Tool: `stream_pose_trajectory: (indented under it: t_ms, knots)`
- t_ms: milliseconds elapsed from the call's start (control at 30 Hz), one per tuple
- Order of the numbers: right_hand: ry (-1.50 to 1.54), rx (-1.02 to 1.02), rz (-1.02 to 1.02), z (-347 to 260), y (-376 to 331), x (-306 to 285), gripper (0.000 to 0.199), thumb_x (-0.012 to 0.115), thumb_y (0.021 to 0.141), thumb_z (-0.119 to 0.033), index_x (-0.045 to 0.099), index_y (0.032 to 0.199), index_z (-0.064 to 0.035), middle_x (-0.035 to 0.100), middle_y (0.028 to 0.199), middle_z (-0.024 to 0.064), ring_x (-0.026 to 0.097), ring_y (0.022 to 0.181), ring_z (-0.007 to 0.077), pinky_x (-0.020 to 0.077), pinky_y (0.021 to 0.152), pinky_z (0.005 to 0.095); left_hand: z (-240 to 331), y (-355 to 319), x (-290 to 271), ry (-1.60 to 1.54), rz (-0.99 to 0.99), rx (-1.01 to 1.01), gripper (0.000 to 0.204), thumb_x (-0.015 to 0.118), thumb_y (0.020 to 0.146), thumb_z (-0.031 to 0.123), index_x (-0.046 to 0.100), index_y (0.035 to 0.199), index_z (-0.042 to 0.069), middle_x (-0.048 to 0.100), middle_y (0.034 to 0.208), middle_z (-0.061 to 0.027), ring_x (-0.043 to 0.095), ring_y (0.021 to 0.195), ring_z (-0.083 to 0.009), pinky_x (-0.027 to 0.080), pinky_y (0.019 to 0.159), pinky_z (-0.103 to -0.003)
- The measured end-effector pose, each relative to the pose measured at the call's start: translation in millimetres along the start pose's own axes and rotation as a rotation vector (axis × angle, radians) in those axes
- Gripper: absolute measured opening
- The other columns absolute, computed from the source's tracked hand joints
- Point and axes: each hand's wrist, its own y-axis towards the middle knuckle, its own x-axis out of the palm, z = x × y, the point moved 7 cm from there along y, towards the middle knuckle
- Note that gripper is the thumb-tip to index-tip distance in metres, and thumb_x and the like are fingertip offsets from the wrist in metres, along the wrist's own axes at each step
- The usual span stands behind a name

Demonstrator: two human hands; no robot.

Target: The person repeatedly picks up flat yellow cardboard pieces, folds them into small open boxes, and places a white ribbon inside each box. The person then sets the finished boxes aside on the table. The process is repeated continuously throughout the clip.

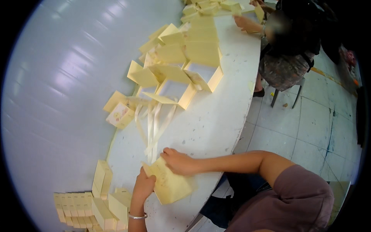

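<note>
Landmark: the pale yellow box (174, 187) in hand; one, printed face up. Tabletop (208, 123): one, beneath the landmark. Open boxes (188, 96): beyond the landmark, lids raised; three interiors clear at the near end, others overlap, no firm count. Closed-looking boxes (102, 181): left of the landmark; three larger, plus a row of slim ones too overlapped to count. Hands: two. Left hand (143, 187) at the landmark's left edge, grip clamped on it, thumb on its face. Right hand (178, 162) at its upper edge, fingers curled; cannot tell whether that grip is clamped. Ribbons (155, 127): about four strands, running beyond the landmark. Progress, judged: left group probably done, landmark partway, open group left.
</note>
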Motion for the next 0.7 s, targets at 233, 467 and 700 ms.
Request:
stream_pose_trajectory:
  t_ms: [233, 467, 700]
  knots:
    - [-0.636, -0.385, -0.045, -31, 14, 27, 0.038, 0.050, 0.080, -0.031, 0.051, 0.099, 0.0028, 0.051, 0.100, 0.0193, 0.046, 0.098, 0.0356, 0.0289, 0.094, 0.0462, -66, -31, 49, -1.293, -0.071, -0.052, 0.040, 0.043, 0.079, 0.008, 0.038, 0.118, -0.002, 0.053, 0.106, -0.0107, 0.055, 0.093, -0.0196, 0.046, 0.078, -0.031]
    - [0.944, 0.039, -0.222, 10, 77, -18, 0.033, 0.059, 0.074, -0.030, 0.049, 0.094, -0.0061, 0.050, 0.100, 0.0046, 0.046, 0.098, 0.0124, 0.0372, 0.083, 0.0268, -96, -46, 82, -1.618, 0.074, 0.059, 0.039, 0.045, 0.081, 0.007, 0.038, 0.118, -0.003, 0.052, 0.108, -0.0116, 0.054, 0.096, -0.0198, 0.047, 0.078, -0.029]
    - [-0.158, -0.090, -0.118, 49, 47, -107, 0.032, 0.054, 0.076, -0.011, 0.050, 0.107, -0.0048, 0.046, 0.113, 0.0105, 0.045, 0.108, 0.0242, 0.0364, 0.091, 0.0332, -78, -50, 88, -1.675, 0.128, 0.090, 0.040, 0.045, 0.083, 0.009, 0.035, 0.120, -0.002, 0.051, 0.109, -0.0115, 0.053, 0.098, -0.0203, 0.046, 0.080, -0.029]
